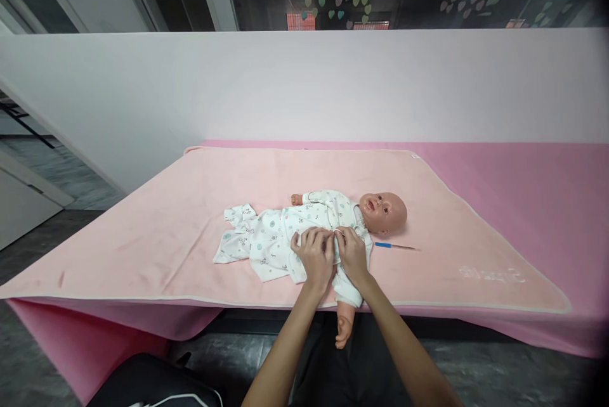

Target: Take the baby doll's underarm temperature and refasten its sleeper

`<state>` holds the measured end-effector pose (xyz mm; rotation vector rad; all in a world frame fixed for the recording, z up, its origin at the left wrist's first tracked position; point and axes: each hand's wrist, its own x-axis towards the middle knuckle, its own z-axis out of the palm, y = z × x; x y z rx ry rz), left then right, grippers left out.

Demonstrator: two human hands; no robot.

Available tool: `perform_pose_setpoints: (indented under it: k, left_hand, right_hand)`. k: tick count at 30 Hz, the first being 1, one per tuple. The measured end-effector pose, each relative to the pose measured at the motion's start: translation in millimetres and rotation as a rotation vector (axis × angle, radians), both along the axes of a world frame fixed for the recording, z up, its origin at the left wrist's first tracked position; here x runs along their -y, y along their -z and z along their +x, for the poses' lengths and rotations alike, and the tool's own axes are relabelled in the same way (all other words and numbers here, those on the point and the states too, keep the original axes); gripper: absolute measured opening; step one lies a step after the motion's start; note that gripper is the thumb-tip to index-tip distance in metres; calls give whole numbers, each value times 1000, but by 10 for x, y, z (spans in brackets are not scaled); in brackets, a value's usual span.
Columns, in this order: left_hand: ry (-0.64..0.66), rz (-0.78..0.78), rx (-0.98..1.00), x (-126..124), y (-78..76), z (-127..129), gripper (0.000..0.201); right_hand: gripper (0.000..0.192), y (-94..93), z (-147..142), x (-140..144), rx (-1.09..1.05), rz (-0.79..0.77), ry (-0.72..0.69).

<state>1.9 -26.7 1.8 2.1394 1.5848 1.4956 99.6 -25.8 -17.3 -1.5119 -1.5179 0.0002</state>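
A baby doll (383,212) lies on its back, head to the right, in a white printed shirt (326,207) and matching trousers (269,236). My left hand (316,251) and my right hand (352,251) meet over the doll's chest, fingers pinched at the shirt front. A thin white tie (338,230) shows between the fingertips; most of it is hidden by them. The doll's near arm (345,321) hangs over the table edge between my forearms. Its far hand (296,200) points left.
A slim tool with a blue handle (383,245) lies just right of the doll's shoulder. Beneath is a peach blanket (190,223) over a pink table cover (523,191). A white wall (333,87) stands behind. A black bag-like object (152,385) is at the lower left.
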Motion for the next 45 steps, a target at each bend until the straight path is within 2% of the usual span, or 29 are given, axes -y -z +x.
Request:
perform_pose_setpoints:
  k: [12,17,20,23,28,33,41,45]
  left_hand:
    - [-141,-65,-51,110,-11,-270,21]
    - [-138,-47,-32,141,-26,-251,16]
    - [-138,-6,17,155,10,-264,16]
    - [-136,32,74,156,65,-309,17]
    - [-171,-70,197,131,92,-357,14]
    - [-194,-109,257,114,78,-345,13]
    - [-166,-162,227,133,37,-340,14]
    - [-148,-165,211,150,16,-340,14]
  right_hand:
    - [25,-72,-10,10,-124,74,12]
    - [37,-240,-90,71,-163,115,-2]
    - [41,-313,-204,113,-101,62,-180]
    - [39,-289,-282,105,-12,-49,-385]
    - [27,-178,-251,51,-20,-85,-473]
    - [27,-130,-230,15,-24,-59,-439]
    - [25,-90,-244,-4,10,-92,-320]
    - [24,-115,-253,11,-55,-106,-316]
